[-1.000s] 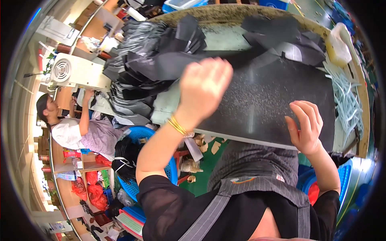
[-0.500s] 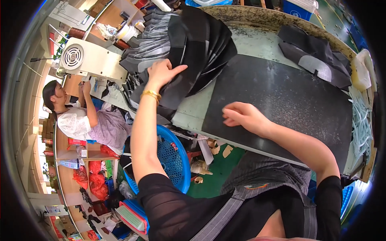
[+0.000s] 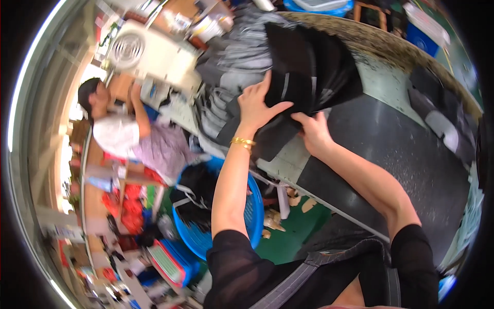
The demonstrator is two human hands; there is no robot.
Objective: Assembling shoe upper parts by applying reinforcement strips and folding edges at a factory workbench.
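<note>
My left hand (image 3: 256,105) grips the stack of black fabric pieces (image 3: 309,67), fingers curled over its near edge, thumb underneath. My right hand (image 3: 312,133) pinches the lowest piece just beside it. The stack sits at the left end of the worktable (image 3: 288,162), overhanging its front edge. To the right, the dark mat (image 3: 406,154) lies open. A blue basket (image 3: 252,206) stands below the edge.

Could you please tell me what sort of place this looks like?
Probably a garment or fabric workshop: both hands grip a stack of black cut pieces on a worktable, beside a blue basket of dark material.
</note>
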